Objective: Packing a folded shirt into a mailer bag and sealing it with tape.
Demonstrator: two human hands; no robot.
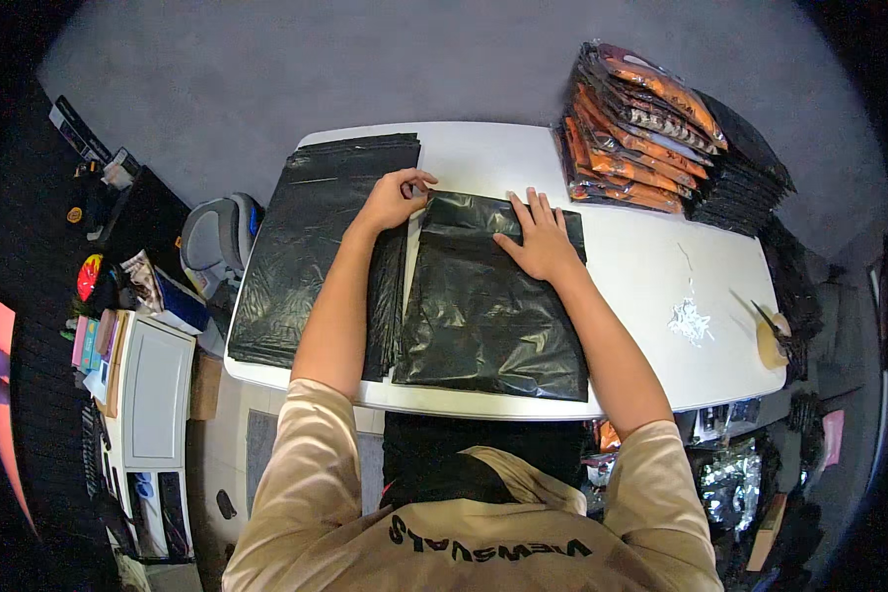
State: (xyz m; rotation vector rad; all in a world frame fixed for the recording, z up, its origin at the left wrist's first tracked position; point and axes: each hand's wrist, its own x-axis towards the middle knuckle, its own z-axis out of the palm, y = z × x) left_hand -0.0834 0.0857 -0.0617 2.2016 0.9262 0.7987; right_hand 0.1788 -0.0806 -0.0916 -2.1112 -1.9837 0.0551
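A black plastic bag [488, 318] lies flat in front of me on the white table, with a band across its far end that looks like a folded flap. My right hand [540, 240] rests palm down on the far right part of this bag, its fingers spread. At the bag's far left corner is my left hand [401, 198], fingers curled and thumb near the corner. Whether it pinches the plastic is hard to tell. Under my left forearm, a stack of flat black plastic bags [303, 244] covers the table's left side.
On the white table [629, 311], clear packages with orange and dark contents [629, 140] are piled at the back right, beside stacked black packs [740, 177]. White scraps [690, 323] lie right of my arm. A tape roll [769, 348] and scissors [777, 329] sit near the right edge.
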